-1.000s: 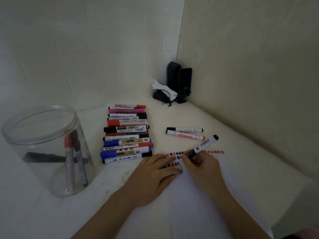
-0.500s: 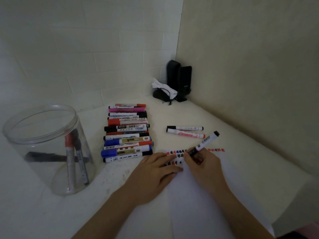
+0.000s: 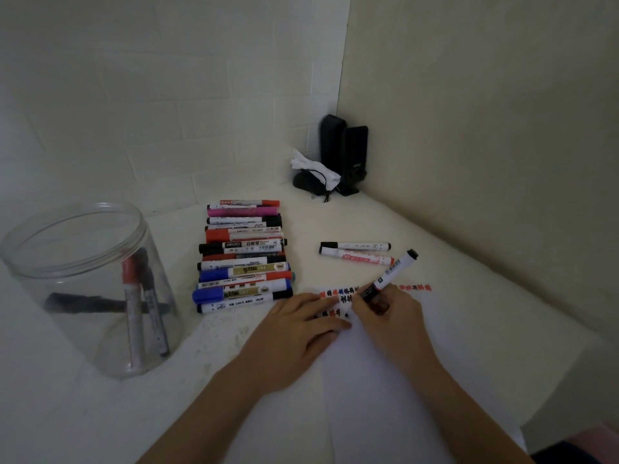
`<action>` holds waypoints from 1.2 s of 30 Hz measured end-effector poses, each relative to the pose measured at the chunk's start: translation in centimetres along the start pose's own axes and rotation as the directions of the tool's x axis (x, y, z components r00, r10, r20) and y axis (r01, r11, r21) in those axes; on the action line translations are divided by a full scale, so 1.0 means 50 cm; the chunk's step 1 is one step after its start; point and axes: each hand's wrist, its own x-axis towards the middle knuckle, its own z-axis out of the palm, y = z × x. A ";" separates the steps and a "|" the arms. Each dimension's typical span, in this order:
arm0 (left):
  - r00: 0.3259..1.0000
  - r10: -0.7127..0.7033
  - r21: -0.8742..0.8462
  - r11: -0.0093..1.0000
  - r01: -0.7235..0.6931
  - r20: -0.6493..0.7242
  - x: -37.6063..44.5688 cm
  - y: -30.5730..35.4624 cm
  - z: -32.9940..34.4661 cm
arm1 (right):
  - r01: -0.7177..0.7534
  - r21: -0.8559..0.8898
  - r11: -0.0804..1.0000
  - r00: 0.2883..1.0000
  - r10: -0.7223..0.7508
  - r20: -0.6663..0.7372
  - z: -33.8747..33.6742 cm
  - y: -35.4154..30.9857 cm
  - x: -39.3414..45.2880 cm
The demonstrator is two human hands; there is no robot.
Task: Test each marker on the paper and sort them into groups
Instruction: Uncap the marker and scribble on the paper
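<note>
My right hand [image 3: 388,316] grips a black-and-white marker [image 3: 390,274], its tip down on the white paper [image 3: 385,380] among rows of red, blue and black test marks [image 3: 338,298]. My left hand [image 3: 294,329] lies flat with fingers spread, pressing the paper's left edge. A row of several markers [image 3: 243,257] lies side by side left of the paper. Two more markers [image 3: 356,252], one black-capped and one red-printed, lie apart beyond the paper.
A clear plastic jar [image 3: 83,286] at the left holds three markers. In the far corner stand two black speakers [image 3: 345,152] with a black mouse and white tissue [image 3: 313,170]. The white table's edge runs along the right, below the wall.
My right hand and its marker have shifted slightly left along the rows of marks. The left hand stays pressed on the paper.
</note>
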 end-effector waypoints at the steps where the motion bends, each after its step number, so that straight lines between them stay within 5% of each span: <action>1: 1.000 -0.001 -0.040 0.999 0.001 -0.006 0.000 0.000 -0.003 | -0.012 -0.008 1.000 1.000 0.012 0.005 0.000 -0.001 -0.001; 5: 0.991 -0.133 -0.278 0.953 0.119 -0.034 -0.005 0.002 -0.016 | -0.151 0.114 0.982 0.988 0.152 0.001 -0.006 0.000 0.010; 8: 0.987 -0.158 -0.281 0.949 0.142 -0.036 -0.004 -0.001 -0.014 | -0.225 0.212 0.951 0.972 0.233 -0.013 -0.011 -0.005 0.015; 15: 0.907 -0.400 -0.522 0.806 0.277 -0.136 -0.021 0.033 -0.052 | -0.195 0.175 0.965 0.981 0.187 0.059 0.000 -0.040 -0.037; 22: 0.829 -0.550 -0.530 0.735 0.424 -0.100 -0.060 0.041 -0.072 | -0.265 0.412 0.872 0.954 0.173 0.247 -0.016 -0.081 -0.058; 28: 0.806 -0.580 -0.612 0.682 0.400 -0.118 -0.068 0.045 -0.085 | -0.326 0.526 0.786 0.931 0.170 0.324 -0.017 -0.107 -0.075; 36: 0.843 -0.523 -0.605 0.715 0.352 -0.128 -0.069 0.041 -0.089 | -0.295 0.466 0.834 0.929 0.137 0.343 0.004 -0.116 -0.093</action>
